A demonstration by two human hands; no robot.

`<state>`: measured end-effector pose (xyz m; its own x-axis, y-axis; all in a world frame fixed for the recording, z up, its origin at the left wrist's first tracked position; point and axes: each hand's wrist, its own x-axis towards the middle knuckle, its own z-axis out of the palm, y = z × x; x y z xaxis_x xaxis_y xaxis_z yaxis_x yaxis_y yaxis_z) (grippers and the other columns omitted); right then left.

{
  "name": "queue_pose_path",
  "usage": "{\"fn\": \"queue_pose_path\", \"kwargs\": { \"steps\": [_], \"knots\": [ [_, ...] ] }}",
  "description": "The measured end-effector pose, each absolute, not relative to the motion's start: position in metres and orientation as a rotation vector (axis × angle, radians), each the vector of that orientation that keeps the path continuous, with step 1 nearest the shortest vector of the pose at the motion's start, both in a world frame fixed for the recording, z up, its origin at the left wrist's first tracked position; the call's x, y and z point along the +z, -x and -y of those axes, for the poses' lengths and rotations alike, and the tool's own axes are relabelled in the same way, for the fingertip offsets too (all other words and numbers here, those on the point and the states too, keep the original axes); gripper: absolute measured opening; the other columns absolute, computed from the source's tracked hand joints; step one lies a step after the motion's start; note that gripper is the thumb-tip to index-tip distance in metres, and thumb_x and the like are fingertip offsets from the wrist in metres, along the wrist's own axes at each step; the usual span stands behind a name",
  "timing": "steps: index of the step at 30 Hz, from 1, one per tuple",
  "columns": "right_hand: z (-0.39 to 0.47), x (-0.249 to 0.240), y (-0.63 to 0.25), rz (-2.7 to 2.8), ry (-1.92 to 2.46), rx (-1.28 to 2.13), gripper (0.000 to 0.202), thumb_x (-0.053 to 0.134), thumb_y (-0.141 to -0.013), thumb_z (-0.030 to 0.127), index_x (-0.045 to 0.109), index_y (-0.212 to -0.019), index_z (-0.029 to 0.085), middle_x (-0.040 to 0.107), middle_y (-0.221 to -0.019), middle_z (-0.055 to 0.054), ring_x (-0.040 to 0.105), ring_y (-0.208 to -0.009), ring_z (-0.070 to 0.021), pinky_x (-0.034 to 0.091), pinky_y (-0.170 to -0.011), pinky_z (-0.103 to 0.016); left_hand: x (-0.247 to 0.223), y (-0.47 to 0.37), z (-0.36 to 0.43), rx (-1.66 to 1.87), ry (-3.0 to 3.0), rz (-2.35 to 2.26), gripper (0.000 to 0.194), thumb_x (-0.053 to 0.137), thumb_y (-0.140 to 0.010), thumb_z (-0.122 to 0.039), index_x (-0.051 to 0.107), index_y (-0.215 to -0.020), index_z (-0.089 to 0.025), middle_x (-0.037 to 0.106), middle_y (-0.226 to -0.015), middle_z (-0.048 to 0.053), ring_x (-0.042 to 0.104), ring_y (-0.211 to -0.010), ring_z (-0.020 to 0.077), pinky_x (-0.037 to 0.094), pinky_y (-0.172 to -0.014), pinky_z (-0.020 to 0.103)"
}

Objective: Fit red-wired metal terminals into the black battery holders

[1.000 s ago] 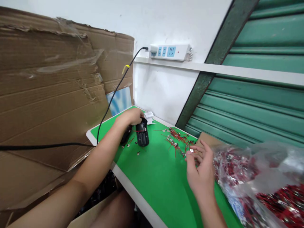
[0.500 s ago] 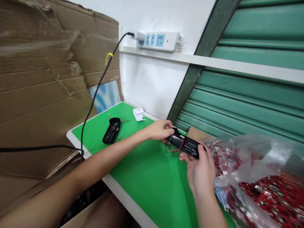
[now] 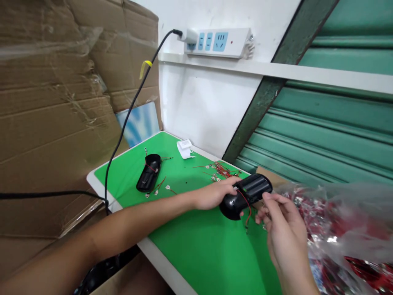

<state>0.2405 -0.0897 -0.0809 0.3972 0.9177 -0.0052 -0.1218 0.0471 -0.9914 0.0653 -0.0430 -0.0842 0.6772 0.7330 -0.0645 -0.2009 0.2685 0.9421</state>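
Note:
My left hand (image 3: pixel 216 194) is closed on the side of a black plastic casing (image 3: pixel 256 186), holding it tilted above the green table top. Long grooves run along one half of the casing, and its other end is rounded. A red wire (image 3: pixel 247 205) crosses it and hangs down, with a small metal end. My right hand (image 3: pixel 284 221) is at the casing's right end, thumb and fingers pinched together; whatever sits between the fingertips is too small to make out. A second black casing (image 3: pixel 149 174) with a red wire lies on the table's left part.
Red wires with small metal contacts (image 3: pixel 222 169) lie in a heap behind my left hand, with several loose ones near the second casing. Clear plastic bags (image 3: pixel 337 217) of red-and-silver parts stand at right. A black cable (image 3: pixel 129 110) runs up to a power strip (image 3: pixel 219 42).
The casing has turned so its rounded end points toward me. My right hand has let go of its grooved end and now pinches beside it, while my left hand grips its side.

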Motion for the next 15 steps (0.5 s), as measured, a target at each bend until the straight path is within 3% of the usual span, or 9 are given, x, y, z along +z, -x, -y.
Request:
{"fn": "queue_pose_path", "kwargs": {
  "steps": [3, 6, 11, 13, 15],
  "knots": [
    [0.093, -0.079, -0.240, 0.851, 1.298, 0.937, 0.069, 0.098, -0.050, 0.067, 0.057, -0.078, 0.020, 0.051, -0.052, 0.008, 0.047, -0.041, -0.0079, 0.038, -0.037, -0.018, -0.083, -0.069, 0.051, 0.661, -1.124, -0.536, 0.046, 0.052, -0.086, -0.019, 0.051, -0.132, -0.016, 0.066, -0.095, 0.005, 0.067, -0.078, 0.0130, 0.055, -0.076, 0.025],
    [0.096, -0.073, -0.237, 0.861, 1.287, 0.949, 0.068, 0.100, -0.051, 0.064, 0.054, -0.075, 0.020, 0.051, -0.047, 0.008, 0.045, -0.037, -0.0078, 0.037, -0.036, -0.018, -0.082, -0.070, 0.057, 0.641, -1.164, -0.535, 0.029, 0.052, -0.094, -0.022, 0.051, -0.123, -0.016, 0.066, -0.095, 0.005, 0.067, -0.082, 0.0131, 0.053, -0.079, 0.026],
    [0.097, -0.071, -0.232, 0.837, 1.233, 0.852, 0.072, 0.103, -0.042, 0.061, 0.059, -0.081, 0.019, 0.068, -0.059, 0.000, 0.061, -0.044, -0.0138, 0.049, -0.041, -0.022, -0.083, -0.072, 0.067, 0.739, -1.472, -0.718, 0.010, 0.048, -0.097, -0.024, 0.050, -0.104, -0.017, 0.062, -0.096, 0.004, 0.060, -0.090, 0.0149, 0.050, -0.087, 0.030],
    [0.099, -0.076, -0.231, 0.901, 1.266, 0.642, 0.064, 0.101, -0.051, 0.062, 0.065, -0.081, 0.018, 0.071, -0.064, -0.002, 0.067, -0.051, -0.0164, 0.055, -0.048, -0.025, -0.082, -0.073, 0.072, 0.770, -1.618, -0.848, 0.010, 0.045, -0.099, -0.027, 0.049, -0.098, -0.018, 0.059, -0.094, 0.003, 0.054, -0.090, 0.0151, 0.047, -0.083, 0.029],
    [0.102, -0.083, -0.230, 1.026, 1.305, 0.364, 0.050, 0.094, -0.068, 0.058, 0.073, -0.085, 0.017, 0.075, -0.071, -0.004, 0.073, -0.061, -0.0187, 0.062, -0.062, -0.030, -0.083, -0.074, 0.076, 0.800, -1.721, -0.903, 0.013, 0.043, -0.100, -0.029, 0.046, -0.095, -0.018, 0.056, -0.093, 0.003, 0.051, -0.089, 0.0159, 0.045, -0.081, 0.030]
  ]
}}
